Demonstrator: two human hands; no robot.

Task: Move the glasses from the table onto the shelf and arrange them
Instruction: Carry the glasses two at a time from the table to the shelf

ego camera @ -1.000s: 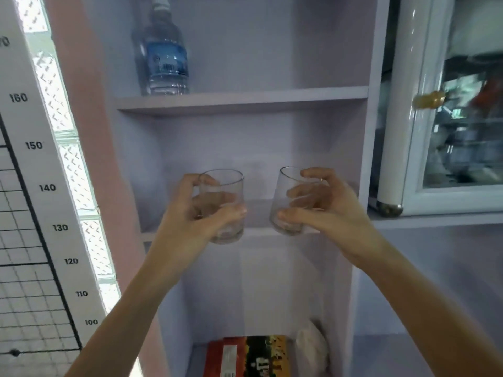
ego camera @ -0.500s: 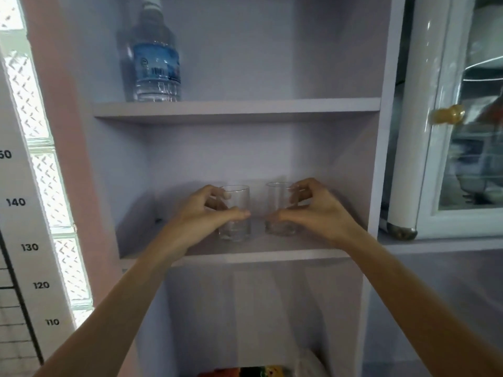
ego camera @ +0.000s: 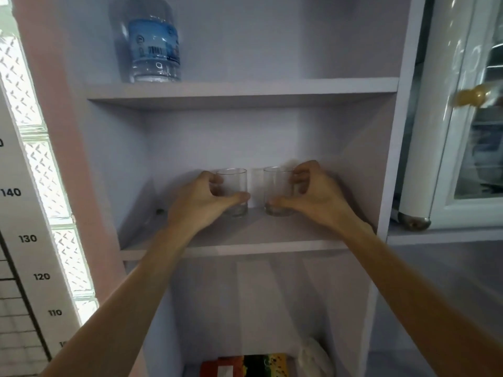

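Note:
Two clear tumblers stand upright side by side near the back of the middle shelf (ego camera: 234,244), a small gap between them. My left hand (ego camera: 202,201) wraps the left glass (ego camera: 234,183) from its left side, thumb across the front. My right hand (ego camera: 313,197) holds the right glass (ego camera: 276,186) from its right side, thumb low near the base. Both glass bases rest on the shelf board.
A water bottle (ego camera: 153,42) stands on the upper shelf at the left. Below, a colourful box (ego camera: 245,365) and a white bag (ego camera: 313,357) sit in the lower compartment. A glass-door cabinet (ego camera: 462,131) is on the right, a height chart (ego camera: 24,240) on the left.
Both hands carried the glasses from in front of the shelf deep into the middle compartment and set them down on the board; the right glass went from tilted to upright.

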